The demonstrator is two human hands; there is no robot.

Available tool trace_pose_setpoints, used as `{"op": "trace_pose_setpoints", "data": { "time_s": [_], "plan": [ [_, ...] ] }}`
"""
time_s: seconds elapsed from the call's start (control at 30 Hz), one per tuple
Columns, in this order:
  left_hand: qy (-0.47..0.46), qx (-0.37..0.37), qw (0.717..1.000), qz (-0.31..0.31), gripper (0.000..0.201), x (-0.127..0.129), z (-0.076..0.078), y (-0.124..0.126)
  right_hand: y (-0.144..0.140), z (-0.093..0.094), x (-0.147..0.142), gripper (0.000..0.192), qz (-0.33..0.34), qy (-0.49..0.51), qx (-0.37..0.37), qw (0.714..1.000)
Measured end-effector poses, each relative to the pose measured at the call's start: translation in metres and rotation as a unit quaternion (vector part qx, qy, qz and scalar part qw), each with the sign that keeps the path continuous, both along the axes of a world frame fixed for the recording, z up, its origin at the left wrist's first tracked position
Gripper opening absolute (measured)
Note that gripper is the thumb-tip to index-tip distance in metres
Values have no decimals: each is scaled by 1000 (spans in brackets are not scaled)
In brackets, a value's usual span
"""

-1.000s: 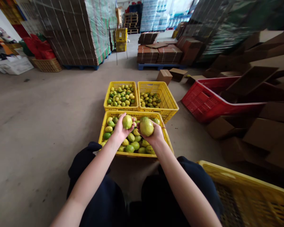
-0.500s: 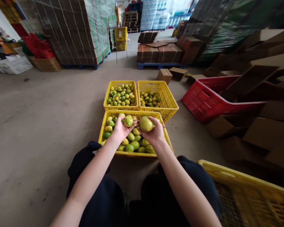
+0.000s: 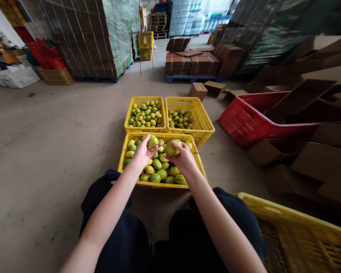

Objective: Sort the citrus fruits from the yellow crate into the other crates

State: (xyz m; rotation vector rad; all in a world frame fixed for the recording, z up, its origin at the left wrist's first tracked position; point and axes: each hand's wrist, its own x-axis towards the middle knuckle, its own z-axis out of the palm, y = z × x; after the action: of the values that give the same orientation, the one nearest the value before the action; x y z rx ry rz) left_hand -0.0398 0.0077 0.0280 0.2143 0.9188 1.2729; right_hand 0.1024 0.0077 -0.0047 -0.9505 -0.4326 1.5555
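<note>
My left hand (image 3: 141, 154) grips a yellow-green fruit (image 3: 152, 141) and my right hand (image 3: 182, 160) grips a slightly larger one (image 3: 171, 149). Both are held close together over the nearest yellow crate (image 3: 123, 156), which holds several green and yellow fruits (image 3: 159, 172). Just beyond it stand two more yellow crates side by side: the left crate (image 3: 130, 113) is heaped with fruit, the right crate (image 3: 203, 121) holds fewer. My dark-trousered knees frame the near crate.
A yellow crate (image 3: 295, 231) stands at my right knee. A red crate (image 3: 244, 123) with cardboard boxes (image 3: 315, 151) lies to the right. Wrapped pallets (image 3: 88, 38) and stacked cartons (image 3: 191, 64) stand behind. Bare concrete floor (image 3: 45, 144) spreads to the left.
Both hands have lowered and moved slightly forward over the near crate, turning the fruits in their fingers; the right hand's palm has rolled down over its fruit.
</note>
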Motion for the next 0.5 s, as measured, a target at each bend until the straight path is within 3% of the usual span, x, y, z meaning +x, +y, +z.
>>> {"op": "trace_pose_setpoints", "data": {
  "time_s": [0.03, 0.1, 0.23, 0.3, 0.5],
  "plan": [
    [28, 41, 999, 21, 10, -1, 0, -1, -2, 0, -1, 50, -28, -34, 23, 999],
    [98, 120, 985, 72, 28, -3, 2, -3, -5, 3, -1, 57, -67, -126, 77, 987],
    [249, 207, 934, 148, 43, -7, 7, -8, -12, 13, 1, 50, -88, -304, 234, 919],
    [280, 224, 922, 145, 43, -6, 10, -11, -14, 17, 1, 51, -90, -310, 257, 911],
    [280, 272, 913, 117, 41, 1, 11, -15, -14, 15, -2, 55, -65, -251, 250, 933]
  ]
}}
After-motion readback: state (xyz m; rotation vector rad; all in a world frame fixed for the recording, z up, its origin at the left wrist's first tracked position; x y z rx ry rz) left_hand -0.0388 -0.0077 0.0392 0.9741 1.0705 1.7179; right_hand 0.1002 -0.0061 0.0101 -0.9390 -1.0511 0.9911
